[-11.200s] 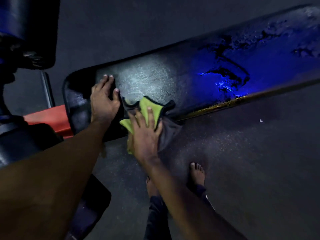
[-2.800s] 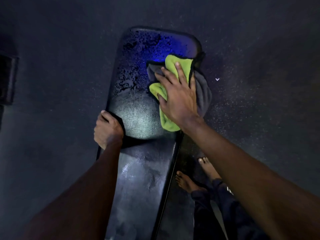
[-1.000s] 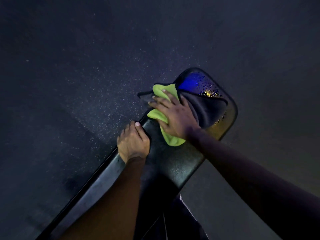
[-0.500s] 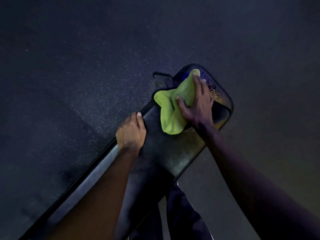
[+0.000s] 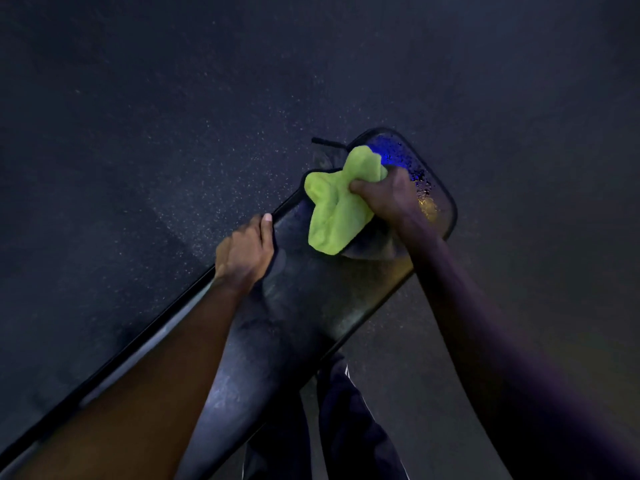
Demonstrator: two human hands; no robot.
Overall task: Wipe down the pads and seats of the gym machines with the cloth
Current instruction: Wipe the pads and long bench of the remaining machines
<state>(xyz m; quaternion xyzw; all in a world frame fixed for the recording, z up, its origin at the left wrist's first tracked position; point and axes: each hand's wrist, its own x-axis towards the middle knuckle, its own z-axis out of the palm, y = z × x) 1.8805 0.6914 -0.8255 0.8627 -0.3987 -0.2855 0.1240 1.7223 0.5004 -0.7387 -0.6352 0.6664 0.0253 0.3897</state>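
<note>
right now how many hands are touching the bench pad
2. The left hand grips the pad's left edge, about midway along what shows. The right hand presses the bunched green cloth near the far rounded end.

Bench pad point(image 5: 311, 306): black vinyl-looking cover, semi-gloss, fine grain, wet droplets at its far end. Cloth point(image 5: 334, 209): soft matt microfibre look, lime green, grey on the reverse face. Floor point(image 5: 173, 150) around the pad: dark, matt, pale-speckled, rubber-like.

One bench pad point(image 5: 311, 306), one cloth point(image 5: 332, 209), two hands.
</note>
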